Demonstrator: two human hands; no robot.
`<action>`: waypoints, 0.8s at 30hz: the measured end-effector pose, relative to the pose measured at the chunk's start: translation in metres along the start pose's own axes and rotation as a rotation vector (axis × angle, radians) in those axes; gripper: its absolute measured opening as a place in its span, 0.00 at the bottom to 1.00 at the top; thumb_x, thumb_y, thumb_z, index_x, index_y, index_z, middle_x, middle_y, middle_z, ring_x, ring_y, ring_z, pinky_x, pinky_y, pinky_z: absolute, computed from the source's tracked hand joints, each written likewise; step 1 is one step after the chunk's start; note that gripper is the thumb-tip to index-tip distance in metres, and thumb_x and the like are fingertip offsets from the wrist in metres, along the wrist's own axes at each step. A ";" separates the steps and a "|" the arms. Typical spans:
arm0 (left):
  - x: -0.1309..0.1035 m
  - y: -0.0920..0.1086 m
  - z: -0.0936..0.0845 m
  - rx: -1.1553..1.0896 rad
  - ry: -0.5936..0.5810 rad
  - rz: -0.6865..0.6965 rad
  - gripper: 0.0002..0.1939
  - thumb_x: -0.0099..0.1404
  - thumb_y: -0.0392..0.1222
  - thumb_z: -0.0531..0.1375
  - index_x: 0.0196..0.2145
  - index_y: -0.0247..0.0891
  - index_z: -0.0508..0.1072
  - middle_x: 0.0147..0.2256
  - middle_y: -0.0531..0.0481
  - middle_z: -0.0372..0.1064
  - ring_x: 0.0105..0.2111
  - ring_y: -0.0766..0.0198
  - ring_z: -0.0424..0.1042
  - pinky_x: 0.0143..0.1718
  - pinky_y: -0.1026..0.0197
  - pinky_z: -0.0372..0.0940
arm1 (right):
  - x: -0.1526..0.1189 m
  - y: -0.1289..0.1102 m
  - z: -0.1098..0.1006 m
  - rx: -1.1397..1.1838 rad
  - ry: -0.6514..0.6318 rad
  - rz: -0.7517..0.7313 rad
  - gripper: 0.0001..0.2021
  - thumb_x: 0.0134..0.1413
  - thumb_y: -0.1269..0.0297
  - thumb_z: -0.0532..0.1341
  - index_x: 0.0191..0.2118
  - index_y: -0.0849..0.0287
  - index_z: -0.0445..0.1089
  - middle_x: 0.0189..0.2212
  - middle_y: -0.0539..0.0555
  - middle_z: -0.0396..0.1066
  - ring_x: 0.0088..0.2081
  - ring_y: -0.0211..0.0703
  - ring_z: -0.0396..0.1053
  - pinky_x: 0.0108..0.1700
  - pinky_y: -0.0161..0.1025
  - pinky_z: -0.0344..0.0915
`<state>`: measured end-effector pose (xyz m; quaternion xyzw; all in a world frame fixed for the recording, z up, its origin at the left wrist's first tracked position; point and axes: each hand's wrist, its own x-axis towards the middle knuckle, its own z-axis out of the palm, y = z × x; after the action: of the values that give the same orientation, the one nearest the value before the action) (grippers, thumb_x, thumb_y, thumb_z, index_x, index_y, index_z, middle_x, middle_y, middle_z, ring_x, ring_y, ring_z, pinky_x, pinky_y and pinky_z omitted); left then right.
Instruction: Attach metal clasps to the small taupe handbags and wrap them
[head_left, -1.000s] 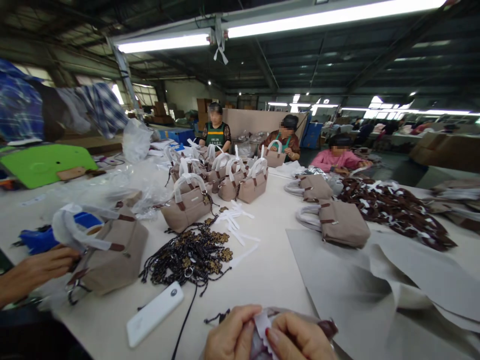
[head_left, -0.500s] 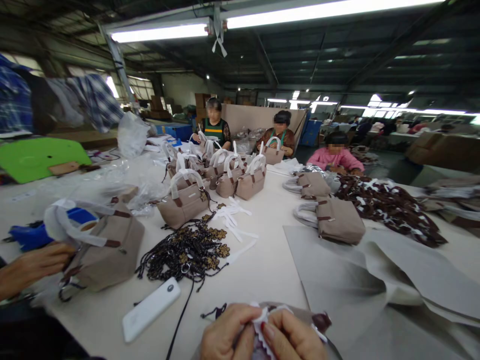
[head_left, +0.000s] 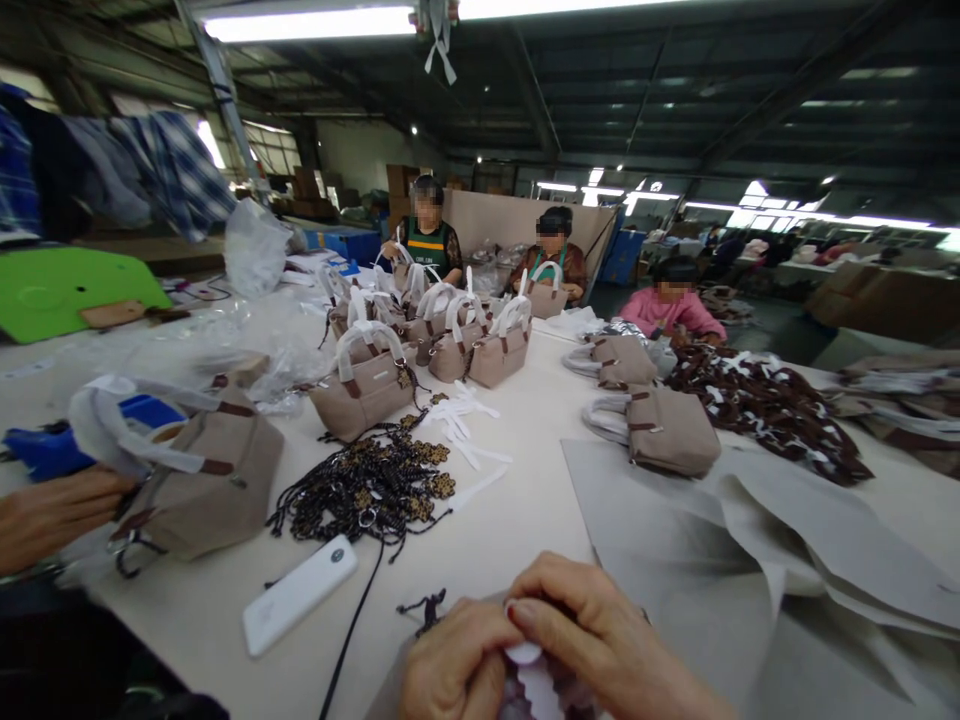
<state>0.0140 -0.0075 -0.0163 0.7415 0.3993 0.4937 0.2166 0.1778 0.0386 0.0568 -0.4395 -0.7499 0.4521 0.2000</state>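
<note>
At the bottom centre, my left hand (head_left: 454,655) and my right hand (head_left: 581,620) meet with fingers pinched on a white scalloped strip (head_left: 538,685). A taupe piece lies beneath them, mostly hidden by the hands. A short black braided cord (head_left: 427,608) pokes out left of my left hand. Further left lie a white power bank (head_left: 300,597) and a heap of black braided cords with brown flower-shaped pieces (head_left: 360,490).
At the left, another person's hand (head_left: 67,510) touches a taupe handbag (head_left: 214,480). More handbags (head_left: 364,390) stand mid-table. Grey sheets (head_left: 675,560) and brown straps (head_left: 757,405) lie right. Three people sit across the table.
My right hand has risen and now arches over the white strip, with its wrist showing. The view has tilted slightly, so the table items appear a little higher.
</note>
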 end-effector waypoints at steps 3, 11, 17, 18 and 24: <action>-0.005 0.001 0.001 0.039 0.099 -0.120 0.09 0.61 0.30 0.53 0.34 0.43 0.67 0.26 0.57 0.71 0.24 0.72 0.70 0.29 0.73 0.65 | 0.008 0.001 0.004 0.113 -0.067 0.046 0.09 0.54 0.64 0.55 0.26 0.58 0.65 0.22 0.45 0.61 0.25 0.32 0.59 0.25 0.28 0.55; 0.002 -0.001 0.000 0.070 0.091 0.088 0.09 0.63 0.29 0.50 0.34 0.41 0.65 0.24 0.55 0.69 0.23 0.71 0.68 0.27 0.71 0.64 | 0.005 0.014 0.023 -0.104 0.191 -0.414 0.08 0.57 0.71 0.50 0.27 0.57 0.59 0.24 0.47 0.60 0.26 0.34 0.60 0.28 0.31 0.58; 0.015 0.001 0.001 0.109 0.194 0.316 0.09 0.66 0.33 0.47 0.34 0.38 0.66 0.21 0.52 0.68 0.20 0.70 0.66 0.23 0.69 0.62 | 0.011 0.007 0.026 -0.183 0.305 -0.649 0.09 0.55 0.77 0.50 0.28 0.58 0.59 0.22 0.50 0.61 0.26 0.36 0.60 0.26 0.32 0.57; 0.017 0.001 0.000 0.116 0.169 0.332 0.10 0.66 0.32 0.47 0.34 0.37 0.67 0.21 0.52 0.68 0.21 0.69 0.67 0.23 0.68 0.63 | 0.012 0.006 0.026 -0.187 0.323 -0.654 0.09 0.55 0.77 0.50 0.28 0.58 0.60 0.22 0.50 0.61 0.26 0.36 0.60 0.26 0.32 0.58; 0.024 0.001 -0.009 0.151 0.083 0.456 0.08 0.63 0.30 0.50 0.37 0.35 0.67 0.23 0.48 0.71 0.24 0.65 0.69 0.26 0.64 0.65 | 0.012 -0.006 0.027 -0.116 0.429 -0.599 0.09 0.55 0.76 0.49 0.29 0.58 0.62 0.23 0.51 0.61 0.27 0.37 0.61 0.27 0.33 0.59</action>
<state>0.0106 0.0109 0.0013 0.8056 0.2661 0.5286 0.0271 0.1499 0.0346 0.0468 -0.2959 -0.8108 0.2277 0.4508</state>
